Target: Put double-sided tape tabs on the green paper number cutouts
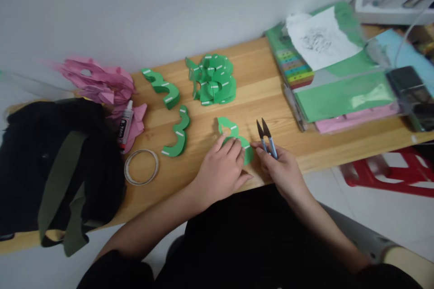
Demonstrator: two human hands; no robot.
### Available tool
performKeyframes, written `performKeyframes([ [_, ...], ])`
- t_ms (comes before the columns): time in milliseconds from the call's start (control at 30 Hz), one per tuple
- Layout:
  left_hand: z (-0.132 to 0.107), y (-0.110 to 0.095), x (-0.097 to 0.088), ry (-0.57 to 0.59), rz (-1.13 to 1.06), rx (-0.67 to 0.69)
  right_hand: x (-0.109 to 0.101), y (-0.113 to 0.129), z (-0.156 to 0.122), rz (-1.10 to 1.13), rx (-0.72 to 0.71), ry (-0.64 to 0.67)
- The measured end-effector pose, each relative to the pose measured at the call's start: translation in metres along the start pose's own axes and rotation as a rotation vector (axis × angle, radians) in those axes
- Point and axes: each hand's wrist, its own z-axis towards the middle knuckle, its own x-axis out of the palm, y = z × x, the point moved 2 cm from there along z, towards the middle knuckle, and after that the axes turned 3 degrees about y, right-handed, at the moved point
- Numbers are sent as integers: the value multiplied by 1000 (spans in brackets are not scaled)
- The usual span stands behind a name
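Note:
My left hand (220, 169) lies over a wavy green paper cutout (249, 153) with small white strips on it. Its fingertips press the paper onto the table, the thumb stands apart, and the palm covers part of the piece. In my right hand (285, 171) is a pair of thread snips (265, 133), dark blades parted and pointing away from me, just right of the cutout. Two stacks of similar curvy green cutouts, an upper stack (171, 95) and a lower stack (183, 137), sit to the left. A loose heap of green cutouts (217, 79) lies farther back.
Left are a dark bag (68, 167) with straps, pink paper pieces (101, 81), a glue tube (125, 122) and a tape roll (141, 167). Right are packs of coloured paper (346, 97), a white printed sheet (320, 38), a pen (294, 108) and a dark phone-like device (412, 95).

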Motion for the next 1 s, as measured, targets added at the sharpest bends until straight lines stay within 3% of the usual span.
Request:
performKeyframes([
  [133,4,-3,-6,-27,-76,-75,2,0,-4,155,49,-34],
  [233,-2,-5,-11,-220,-100,-111,-2,-2,-6,210,12,-16],
  [367,-24,3,-9,-622,-106,-227,-26,3,1,-241,-260,-234],
  [467,-45,10,2,-793,-136,-337,-38,14,9,-661,-275,-343],
  [567,-60,13,18,-805,-197,-416,-36,29,19,-872,-275,-332],
  [667,-72,11,31,-782,-267,-477,-28,38,30,-916,-293,-327],
  [800,-80,6,29,-780,-366,-517,-20,48,39,-911,-338,-328],
  [900,-76,2,12,-815,-504,-523,-13,62,28,-877,-430,-229],
  [933,-72,1,5,-827,-568,-524,-8,68,20,-851,-485,-137],
  [1000,-61,-1,-10,-840,-717,-511,6,78,1,-725,-636,173],
])
